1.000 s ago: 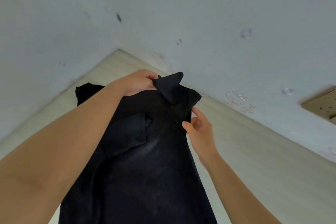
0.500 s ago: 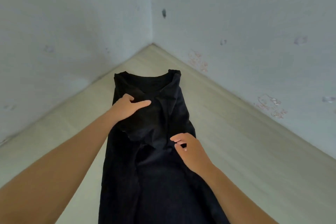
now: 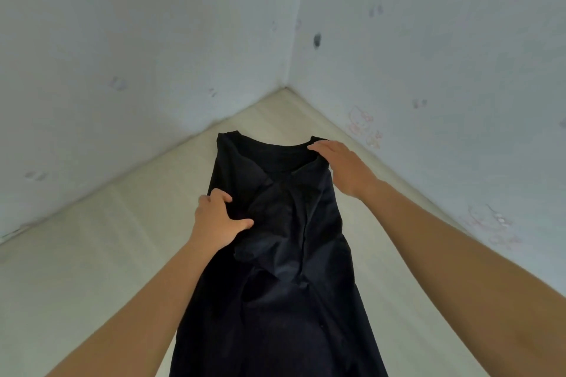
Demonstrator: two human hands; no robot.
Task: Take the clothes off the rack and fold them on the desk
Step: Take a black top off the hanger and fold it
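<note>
A black shirt point(image 3: 284, 254) lies lengthwise on the pale wooden desk point(image 3: 101, 269), its collar toward the corner of the walls and its sleeves folded in over the middle. My left hand point(image 3: 216, 222) rests on the shirt's left side, fingers bent at the edge and thumb spread across the fabric. My right hand point(image 3: 343, 165) lies flat on the right shoulder beside the collar, fingers straight. The shirt's lower end runs out of the frame at the bottom.
Two pale blue walls point(image 3: 428, 55) with small marks meet in a corner just beyond the collar and close the desk in at the back and the right. Bare desk surface shows on both sides of the shirt.
My right hand moved from the shirt's middle up to the right shoulder by the collar. My left hand slid down and left to the shirt's left edge. The view tilted downward.
</note>
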